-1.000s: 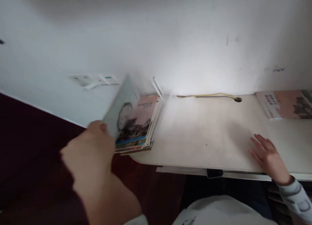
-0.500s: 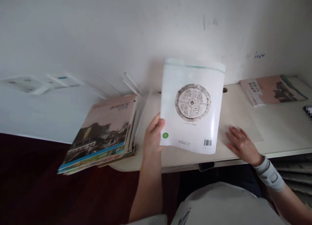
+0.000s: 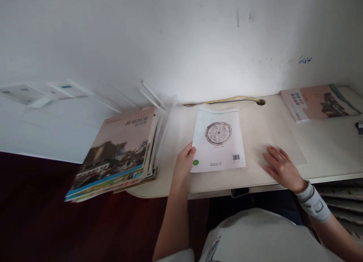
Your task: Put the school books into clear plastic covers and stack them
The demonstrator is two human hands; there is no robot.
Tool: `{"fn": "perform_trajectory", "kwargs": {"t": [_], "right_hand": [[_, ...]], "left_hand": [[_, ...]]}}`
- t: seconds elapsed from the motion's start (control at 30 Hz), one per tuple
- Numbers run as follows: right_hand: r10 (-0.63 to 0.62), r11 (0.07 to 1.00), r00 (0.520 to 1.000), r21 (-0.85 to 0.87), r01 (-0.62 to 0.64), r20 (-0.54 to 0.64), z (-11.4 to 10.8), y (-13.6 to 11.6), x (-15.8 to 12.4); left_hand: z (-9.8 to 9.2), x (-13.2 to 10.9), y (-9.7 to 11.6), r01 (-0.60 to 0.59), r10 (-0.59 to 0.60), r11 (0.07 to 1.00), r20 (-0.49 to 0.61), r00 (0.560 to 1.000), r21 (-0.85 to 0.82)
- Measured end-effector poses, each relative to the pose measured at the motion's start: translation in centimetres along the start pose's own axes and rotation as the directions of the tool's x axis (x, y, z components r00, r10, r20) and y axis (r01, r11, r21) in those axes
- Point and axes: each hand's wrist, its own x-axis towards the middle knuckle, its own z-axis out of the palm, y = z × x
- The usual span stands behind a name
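A white book [image 3: 218,140] lies back cover up on the pale desk [image 3: 320,148], showing a round emblem, a barcode and a green dot. My left hand [image 3: 185,163] pinches its lower left corner, thumb on top. My right hand [image 3: 280,166] rests flat on the desk to the right of the book, fingers spread, holding nothing. A stack of books [image 3: 119,156] with a pink and photo cover sits at the desk's left end, overhanging the edge.
Another pink book [image 3: 319,102] lies at the desk's far right. A yellow and black cable [image 3: 224,100] runs along the wall into a hole [image 3: 261,101]. White wall behind; dark floor at the left. My light garment fills the bottom.
My left hand lifted the white book off the left stack, carried it upright to the middle, and has laid it flat on the desk. My right hand stayed flat.
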Motion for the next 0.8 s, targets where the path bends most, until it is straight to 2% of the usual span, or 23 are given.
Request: {"fn": "perform_trajectory", "kwargs": {"t": [0.1, 0.23, 0.43, 0.67, 0.8], "right_hand": [[0.001, 1.0, 1.0, -0.002, -0.001, 0.007, -0.1, -0.1, 0.1], [0.004, 1.0, 1.0, 0.019, -0.004, 0.005, -0.1, 0.0, 0.0], [-0.009, 1.0, 1.0, -0.004, 0.009, -0.011, 0.0, 0.1, 0.0], [-0.005, 1.0, 1.0, -0.008, 0.005, -0.016, -0.2, -0.1, 0.1], [-0.011, 1.0, 1.0, 0.001, 0.011, -0.022, 0.0, 0.1, 0.0]], "left_hand": [[-0.4, -0.2, 0.1, -0.039, 0.039, 0.992, 0.004, 0.999, 0.121], [-0.7, -0.4, -0.3, -0.044, 0.042, 0.987, 0.02, 0.999, 0.153], [-0.4, -1.1, -0.1, 0.011, 0.023, 0.951, -0.109, 0.994, 0.308], [0.5, -2.3, 0.9, -0.139, 0.235, 0.826, -0.109, 0.966, 0.546], [0.6, -2.7, 1.6, -0.14, 0.216, 0.814, -0.071, 0.974, 0.563]]}}
